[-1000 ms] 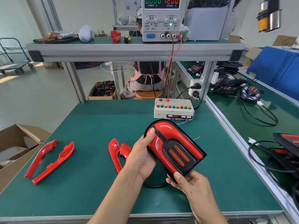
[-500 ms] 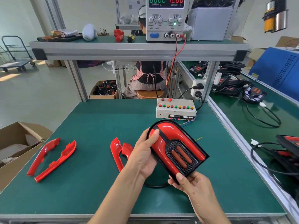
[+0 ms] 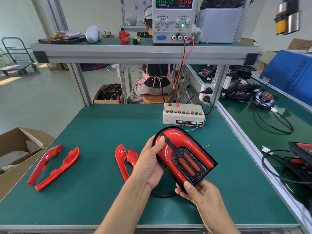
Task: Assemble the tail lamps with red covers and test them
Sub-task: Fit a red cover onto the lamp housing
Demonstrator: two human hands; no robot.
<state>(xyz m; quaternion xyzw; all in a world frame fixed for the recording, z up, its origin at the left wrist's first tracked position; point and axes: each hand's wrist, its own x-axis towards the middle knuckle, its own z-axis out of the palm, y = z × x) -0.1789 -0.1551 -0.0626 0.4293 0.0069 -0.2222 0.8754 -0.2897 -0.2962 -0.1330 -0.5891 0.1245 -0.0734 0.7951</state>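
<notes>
Head view: left hand (image 3: 149,163) grips the tail lamp (image 3: 184,157) at center frame, thumb on its red cover; right hand (image 3: 200,195) pinches its lower corner, above the green table (image 3: 94,125). 4 loose red covers (image 3: 54,166) lie at lower left, test box (image 3: 183,114) beyond.

Bare mat (image 3: 101,132) ahead; red covers (image 3: 125,159) left, button box (image 3: 183,114) beyond.
</notes>
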